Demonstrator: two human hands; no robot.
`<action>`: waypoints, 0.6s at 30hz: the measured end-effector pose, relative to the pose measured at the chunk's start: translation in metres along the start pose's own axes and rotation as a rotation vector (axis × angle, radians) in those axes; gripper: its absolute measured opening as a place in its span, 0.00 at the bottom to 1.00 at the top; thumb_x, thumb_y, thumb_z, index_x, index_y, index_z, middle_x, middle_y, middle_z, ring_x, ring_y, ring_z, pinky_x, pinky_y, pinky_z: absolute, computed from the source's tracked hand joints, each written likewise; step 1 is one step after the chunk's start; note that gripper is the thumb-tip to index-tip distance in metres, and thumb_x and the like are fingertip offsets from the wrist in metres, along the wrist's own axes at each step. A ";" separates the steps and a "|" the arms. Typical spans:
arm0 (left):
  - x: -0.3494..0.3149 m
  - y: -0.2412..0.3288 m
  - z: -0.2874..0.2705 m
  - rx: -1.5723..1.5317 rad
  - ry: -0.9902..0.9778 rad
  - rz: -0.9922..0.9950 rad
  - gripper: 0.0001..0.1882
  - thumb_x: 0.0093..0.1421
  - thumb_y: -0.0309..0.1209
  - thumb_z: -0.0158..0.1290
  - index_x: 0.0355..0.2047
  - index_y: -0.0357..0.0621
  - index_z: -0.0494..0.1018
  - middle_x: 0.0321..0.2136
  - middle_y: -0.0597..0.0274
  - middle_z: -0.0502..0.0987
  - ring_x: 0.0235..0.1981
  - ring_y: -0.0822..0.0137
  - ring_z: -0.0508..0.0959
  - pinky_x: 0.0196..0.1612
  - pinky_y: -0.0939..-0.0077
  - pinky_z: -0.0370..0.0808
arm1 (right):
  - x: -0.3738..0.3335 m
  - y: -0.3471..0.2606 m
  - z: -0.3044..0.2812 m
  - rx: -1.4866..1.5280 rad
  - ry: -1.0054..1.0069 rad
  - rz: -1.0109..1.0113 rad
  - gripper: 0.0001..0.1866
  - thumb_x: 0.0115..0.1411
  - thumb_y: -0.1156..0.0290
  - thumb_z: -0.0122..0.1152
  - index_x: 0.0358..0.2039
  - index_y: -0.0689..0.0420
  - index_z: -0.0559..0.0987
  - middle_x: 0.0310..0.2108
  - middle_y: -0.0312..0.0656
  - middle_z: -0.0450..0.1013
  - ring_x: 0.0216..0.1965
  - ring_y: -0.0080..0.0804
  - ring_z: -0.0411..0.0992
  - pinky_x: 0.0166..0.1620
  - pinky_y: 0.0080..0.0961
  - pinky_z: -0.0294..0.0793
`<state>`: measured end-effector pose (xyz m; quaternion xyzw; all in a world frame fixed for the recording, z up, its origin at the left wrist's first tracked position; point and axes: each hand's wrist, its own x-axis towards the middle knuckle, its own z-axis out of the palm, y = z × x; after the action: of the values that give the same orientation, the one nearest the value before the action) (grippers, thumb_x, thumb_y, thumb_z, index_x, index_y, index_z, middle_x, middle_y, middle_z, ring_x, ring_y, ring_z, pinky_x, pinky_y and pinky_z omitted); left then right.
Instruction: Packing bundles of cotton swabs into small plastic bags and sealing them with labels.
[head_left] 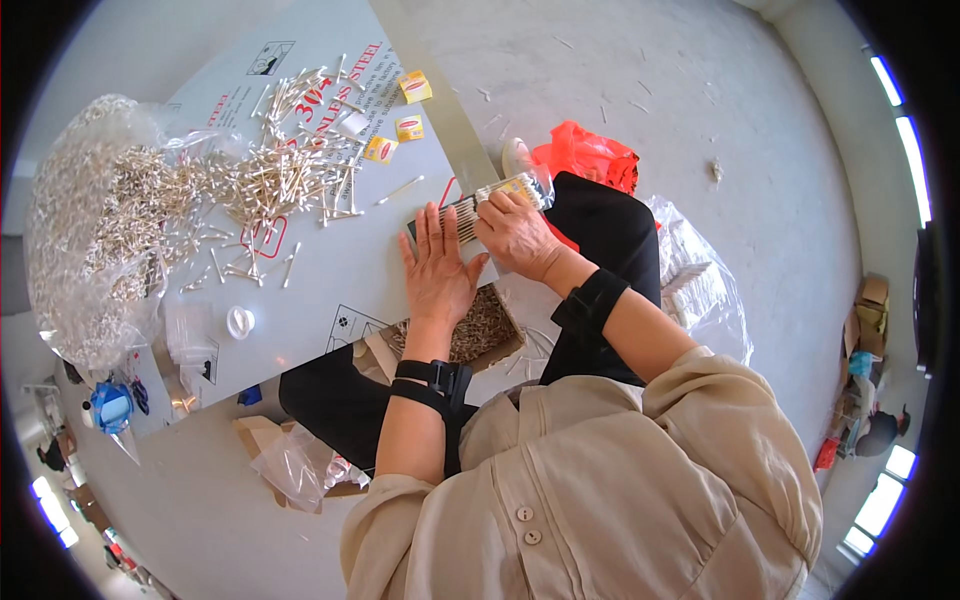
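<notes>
One grey tabletop (275,330) bears a heap of cotton swabs (265,185). At its right edge lies the swab pack (464,214), long axis diagonal, one end pointing lower left, the other upper right. Left hand (440,275): fingers extended, slightly apart, tips touching the lower-left section. Right hand (520,238): fingers curled over the middle; whether they pinch cannot be determined.

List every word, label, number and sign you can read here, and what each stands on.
Wording isn't copied out; the print is told by look.
Tabletop: large red lettering and numerals, smaller black lettering, black-lined pictograms, red outlined marks.
Three small yellow cards: red label patches, lettering too small to read.
Yellow patch by the right hand: partly covered, unreadable.
</notes>
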<state>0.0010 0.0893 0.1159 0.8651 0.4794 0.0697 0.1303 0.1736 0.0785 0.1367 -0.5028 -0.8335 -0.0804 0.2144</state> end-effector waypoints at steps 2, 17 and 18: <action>0.000 -0.001 0.000 0.000 0.010 0.004 0.43 0.63 0.55 0.46 0.70 0.45 0.46 0.71 0.50 0.44 0.72 0.53 0.42 0.70 0.47 0.37 | 0.001 0.002 0.000 -0.007 -0.028 -0.023 0.08 0.44 0.67 0.58 0.22 0.56 0.72 0.30 0.38 0.67 0.38 0.36 0.67 0.43 0.31 0.69; 0.001 0.001 -0.001 -0.008 0.001 0.003 0.43 0.62 0.52 0.49 0.70 0.44 0.47 0.71 0.50 0.44 0.72 0.53 0.43 0.70 0.47 0.37 | -0.003 0.012 0.003 0.130 -0.013 0.178 0.23 0.44 0.63 0.69 0.43 0.48 0.80 0.49 0.34 0.72 0.54 0.35 0.65 0.54 0.38 0.63; 0.002 0.003 -0.002 -0.010 0.001 0.005 0.43 0.62 0.52 0.50 0.69 0.43 0.47 0.71 0.50 0.44 0.72 0.53 0.43 0.70 0.47 0.37 | -0.007 0.014 0.006 0.123 -0.025 0.169 0.23 0.44 0.62 0.69 0.44 0.48 0.80 0.51 0.33 0.71 0.55 0.34 0.64 0.55 0.38 0.62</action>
<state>0.0036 0.0899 0.1186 0.8656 0.4769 0.0729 0.1342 0.1873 0.0820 0.1275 -0.5581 -0.7942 -0.0044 0.2403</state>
